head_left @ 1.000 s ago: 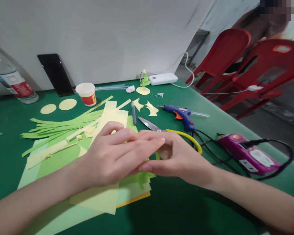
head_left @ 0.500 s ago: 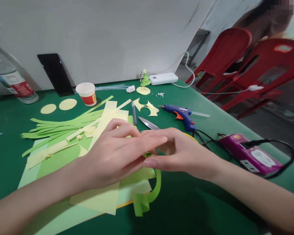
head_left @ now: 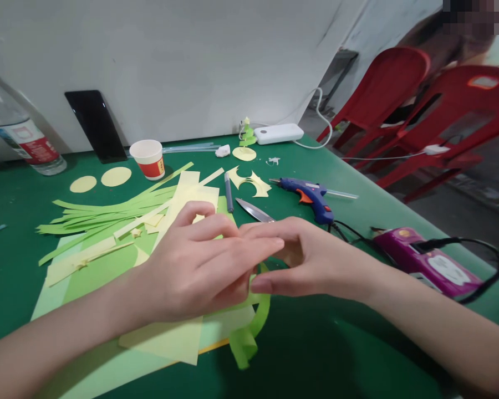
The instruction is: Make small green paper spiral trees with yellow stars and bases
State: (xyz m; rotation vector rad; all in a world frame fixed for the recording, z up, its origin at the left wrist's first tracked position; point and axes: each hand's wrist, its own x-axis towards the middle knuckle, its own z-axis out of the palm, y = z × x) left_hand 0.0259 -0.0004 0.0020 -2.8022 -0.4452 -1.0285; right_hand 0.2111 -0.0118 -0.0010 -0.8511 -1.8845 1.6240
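Observation:
My left hand and my right hand meet at the middle, over the near end of the paper pile. Both are closed around a green paper strip, whose upper part is mostly hidden by my fingers. Its loose end hangs below in a curl with a folded tip. My right thumb and fingers curve towards each other at the strip. Scissors lie just beyond my right fingers, their handles mostly covered. Under my left wrist are pale yellow and green paper sheets, with cut green strips and small yellow paper stars farther left.
A blue glue gun lies at the right, near a purple power strip with a black cord. Along the back stand a paper cup, a phone and a water bottle. A person sits by red chairs beyond the table.
My right thumb has shifted slightly right and down, and my left fingertips have curled further in. The strip's hanging end has swung a little. The table items stay where they were.

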